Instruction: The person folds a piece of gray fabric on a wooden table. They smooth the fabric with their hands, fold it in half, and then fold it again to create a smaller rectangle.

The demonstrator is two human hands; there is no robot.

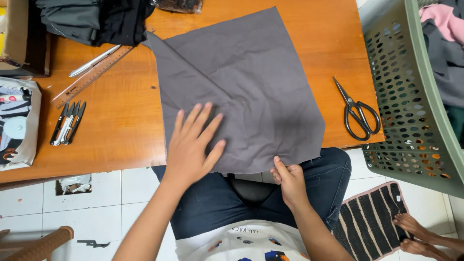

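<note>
A dark grey piece of cloth lies spread on the wooden table, with a diagonal fold running from its upper left toward the middle. My left hand rests flat on its lower left part, fingers spread. My right hand pinches the cloth's lower edge where it hangs over the table's near side.
Black scissors lie to the right of the cloth. A wooden ruler, a silver pen and small snips lie to the left. Folded dark fabric sits at the back left. A green perforated basket of clothes stands at right; another person's feet rest on a striped mat.
</note>
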